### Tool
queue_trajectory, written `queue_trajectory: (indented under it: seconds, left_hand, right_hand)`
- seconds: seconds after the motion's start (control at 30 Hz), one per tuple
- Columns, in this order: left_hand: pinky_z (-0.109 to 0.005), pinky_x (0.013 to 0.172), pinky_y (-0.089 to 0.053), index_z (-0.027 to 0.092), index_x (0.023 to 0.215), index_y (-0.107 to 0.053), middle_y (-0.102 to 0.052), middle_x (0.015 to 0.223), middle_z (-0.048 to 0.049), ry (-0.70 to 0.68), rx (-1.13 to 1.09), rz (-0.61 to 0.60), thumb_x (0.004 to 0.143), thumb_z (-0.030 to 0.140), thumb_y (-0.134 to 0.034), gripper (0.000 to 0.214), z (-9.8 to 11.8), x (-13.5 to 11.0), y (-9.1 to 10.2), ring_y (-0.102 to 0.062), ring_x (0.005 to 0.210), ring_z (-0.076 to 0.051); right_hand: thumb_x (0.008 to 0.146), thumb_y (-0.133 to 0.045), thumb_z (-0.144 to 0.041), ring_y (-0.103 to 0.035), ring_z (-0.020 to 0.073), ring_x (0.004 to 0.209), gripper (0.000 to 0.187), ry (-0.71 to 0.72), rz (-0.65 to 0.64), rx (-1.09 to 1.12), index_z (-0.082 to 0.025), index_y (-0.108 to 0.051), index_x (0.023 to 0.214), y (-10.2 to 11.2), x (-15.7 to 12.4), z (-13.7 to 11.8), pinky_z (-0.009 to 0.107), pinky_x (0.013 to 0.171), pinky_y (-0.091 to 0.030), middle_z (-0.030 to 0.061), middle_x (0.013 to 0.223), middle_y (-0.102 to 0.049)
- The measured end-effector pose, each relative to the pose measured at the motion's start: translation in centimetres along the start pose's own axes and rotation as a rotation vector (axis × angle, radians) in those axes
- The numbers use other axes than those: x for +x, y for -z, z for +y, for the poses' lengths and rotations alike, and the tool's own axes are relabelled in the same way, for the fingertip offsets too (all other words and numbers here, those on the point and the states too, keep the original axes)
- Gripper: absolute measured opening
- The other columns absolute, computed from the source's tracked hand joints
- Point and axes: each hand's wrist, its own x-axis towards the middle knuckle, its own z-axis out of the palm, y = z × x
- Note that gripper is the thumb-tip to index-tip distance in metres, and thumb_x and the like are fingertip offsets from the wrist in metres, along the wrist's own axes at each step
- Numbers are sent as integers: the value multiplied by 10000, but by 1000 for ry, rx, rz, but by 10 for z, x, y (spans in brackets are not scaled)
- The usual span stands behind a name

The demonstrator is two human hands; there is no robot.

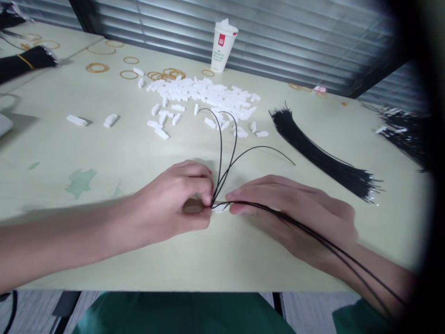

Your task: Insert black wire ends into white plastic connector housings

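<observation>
My left hand (pixel 177 199) is closed in a pinch at the point where several thin black wires (pixel 227 153) meet, just above the table. A small white connector (pixel 220 208) lies at that point, between both hands' fingertips. My right hand (pixel 295 213) has its fingers pressed together on more black wires (pixel 333 248) that trail back over my right wrist. Three of the wires loop up and away toward the pile of white connectors (pixel 205 95).
A bundle of black wires (pixel 323 160) lies to the right on the pale table (pixel 104 153). More wires (pixel 405 130) sit at the far right. A paper cup (pixel 222 46) stands at the back, with rubber bands (pixel 97 67) scattered at the back left. Two loose connectors (pixel 110 120) lie left.
</observation>
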Motion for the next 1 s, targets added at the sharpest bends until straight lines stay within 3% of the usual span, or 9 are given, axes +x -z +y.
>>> queue_trajectory:
  seconds: [0.1,0.27,0.47,0.57,0.73,1.0]
  left_hand:
    - [-273,742,-439,167,676,-541,-546,812,-24,18,15,-18,694,67,-555,103,2,1,1,-518,885,-170]
    - [-282,752,-443,174,678,-540,-545,800,-20,4,15,-25,702,92,-547,86,0,1,1,-522,896,-177]
    - [-273,736,-443,174,672,-545,-539,804,-19,20,10,-17,693,78,-550,98,1,1,0,-519,896,-176]
    - [-274,729,-439,171,671,-550,-534,803,-22,25,10,-23,699,85,-550,90,1,1,0,-516,885,-175]
    - [-282,711,-436,163,676,-542,-530,778,-25,-12,10,6,699,88,-563,81,-2,0,-2,-513,870,-184]
    - [-304,734,-433,154,686,-534,-533,778,-31,-48,43,5,724,111,-560,63,-3,0,-2,-514,887,-196]
  right_hand:
    - [778,-589,-69,-640,162,880,323,93,-16,-3,-180,-591,1081,-5,-1,-1,274,700,-578,57,960,-679]
    - [783,-575,-29,-634,170,891,254,52,13,-61,-141,-604,1009,-8,-1,-6,314,742,-576,104,912,-685]
    - [803,-556,-59,-628,165,891,249,48,-10,-56,-192,-596,1010,-14,-1,-5,325,732,-577,62,915,-678]
    - [795,-549,-33,-617,152,831,239,85,7,-83,-161,-587,993,-15,-1,-4,310,720,-565,62,874,-669]
    - [816,-525,-49,-593,176,776,152,172,-89,-220,-152,-579,915,-12,2,-1,317,670,-522,81,782,-653]
    - [838,-517,-81,-577,165,783,82,167,-124,-178,-142,-570,850,-18,0,4,310,665,-509,63,765,-639]
